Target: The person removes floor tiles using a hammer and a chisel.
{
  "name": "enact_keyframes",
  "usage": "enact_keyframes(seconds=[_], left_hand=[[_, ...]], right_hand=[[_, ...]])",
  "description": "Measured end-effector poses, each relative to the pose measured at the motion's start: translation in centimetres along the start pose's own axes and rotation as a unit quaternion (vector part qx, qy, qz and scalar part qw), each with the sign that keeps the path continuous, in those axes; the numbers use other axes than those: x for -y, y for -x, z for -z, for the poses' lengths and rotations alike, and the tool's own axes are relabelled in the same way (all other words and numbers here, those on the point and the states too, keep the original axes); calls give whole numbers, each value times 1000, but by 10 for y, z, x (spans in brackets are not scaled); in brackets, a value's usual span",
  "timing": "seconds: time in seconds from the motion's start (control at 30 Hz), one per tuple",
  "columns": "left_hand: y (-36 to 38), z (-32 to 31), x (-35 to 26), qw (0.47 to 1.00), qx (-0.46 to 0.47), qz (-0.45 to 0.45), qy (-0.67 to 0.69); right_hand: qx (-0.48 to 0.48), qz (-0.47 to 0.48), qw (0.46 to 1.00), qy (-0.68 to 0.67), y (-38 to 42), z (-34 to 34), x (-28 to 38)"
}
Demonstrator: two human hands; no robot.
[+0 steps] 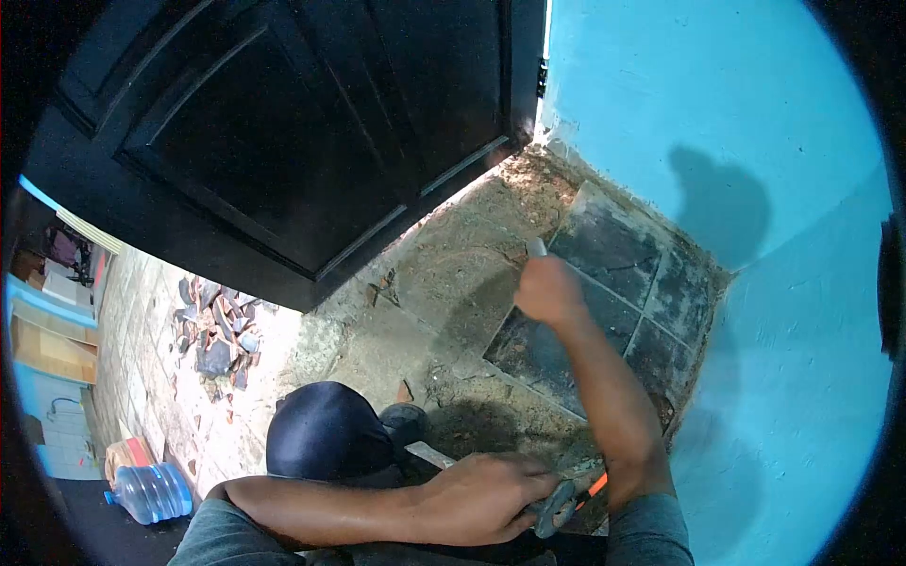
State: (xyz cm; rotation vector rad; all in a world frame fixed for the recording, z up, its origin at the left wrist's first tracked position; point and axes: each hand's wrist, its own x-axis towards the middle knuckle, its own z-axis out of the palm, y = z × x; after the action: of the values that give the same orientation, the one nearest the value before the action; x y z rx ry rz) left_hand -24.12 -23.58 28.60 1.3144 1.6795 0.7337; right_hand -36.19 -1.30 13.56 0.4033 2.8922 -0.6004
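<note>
My right hand (550, 288) is closed in a fist above the dark floor tiles (604, 241). A short pale end (536, 247) of an object sticks out at the top of the fist; the rest is hidden by the fingers. My left hand (491, 495) is low in the view, close to my body. Its fingers are curled at a tool with a dark grey head (557, 509) and an orange handle (596, 486). Part of this tool is hidden by my hand and right arm.
A dark panelled door (311, 123) stands ajar ahead. A blue wall (708, 85) borders the tiles on the right. Broken tile pieces (217, 330) are heaped at left, near a large water bottle (151, 492). Bare rough cement (434, 292) lies beside the tiles; my knee (330, 434) is in front.
</note>
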Motion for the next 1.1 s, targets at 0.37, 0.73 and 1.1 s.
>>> enact_keyframes(seconds=[0.37, 0.73, 1.1], left_hand=[[12, -2, -5, 999, -17, -30, -4], [51, 2, -17, 984, -176, -9, -28], [73, 6, -15, 988, -109, 50, -99]], right_hand=[[-33, -35, 988, -145, 24, -24, -7], [80, -13, 962, -261, 54, -230, 179], [143, 185, 942, -241, 0, -158, 61]])
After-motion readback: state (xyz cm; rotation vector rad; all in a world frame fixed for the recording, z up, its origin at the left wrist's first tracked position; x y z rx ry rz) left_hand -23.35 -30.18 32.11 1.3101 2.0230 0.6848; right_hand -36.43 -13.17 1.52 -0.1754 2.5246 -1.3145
